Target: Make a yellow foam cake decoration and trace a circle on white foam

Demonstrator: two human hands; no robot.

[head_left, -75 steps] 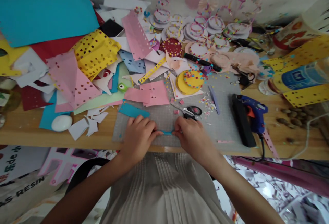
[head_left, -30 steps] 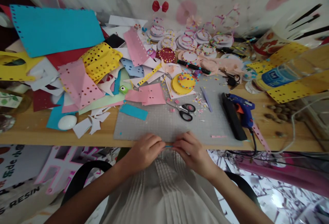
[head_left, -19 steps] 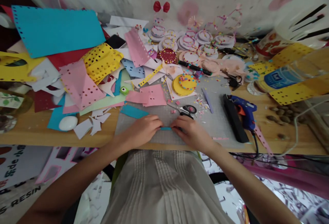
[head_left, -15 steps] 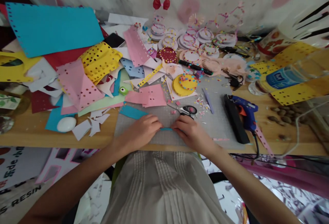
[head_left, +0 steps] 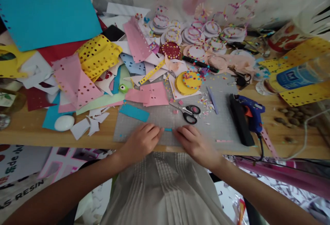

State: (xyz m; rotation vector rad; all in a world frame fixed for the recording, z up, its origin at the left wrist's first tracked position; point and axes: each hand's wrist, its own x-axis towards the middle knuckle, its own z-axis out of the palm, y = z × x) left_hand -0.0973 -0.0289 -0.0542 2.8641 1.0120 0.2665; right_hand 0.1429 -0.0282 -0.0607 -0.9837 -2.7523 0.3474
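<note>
A narrow blue paper strip (head_left: 168, 129) stretches between my two hands, low over the grey cutting mat (head_left: 154, 142) at the table's front edge. My left hand (head_left: 147, 138) pinches its left end, and my right hand (head_left: 190, 139) pinches the other end. Fingers of both hands are closed, and they hide the strip's ends. Just beyond the hands lie black-handled scissors (head_left: 186, 110) and a flat blue paper piece (head_left: 134, 112). Pink paper (head_left: 155, 94) rests farther up the mat. A round yellow paper piece (head_left: 183, 84) with small coloured decorations sits behind the scissors.
Coloured paper sheets (head_left: 51, 22) pile up at the left, beside a white oval object (head_left: 64, 123). On the right are a blue glue gun (head_left: 251, 111), a black bar (head_left: 241, 121) and a plastic bottle (head_left: 296, 75). Small tiered paper pieces (head_left: 193, 35) line the back.
My hands have drawn slightly back, uncovering more of the scissors' handles and the blue paper piece. The strip stays between my fingers. The camera view has shifted a little.
</note>
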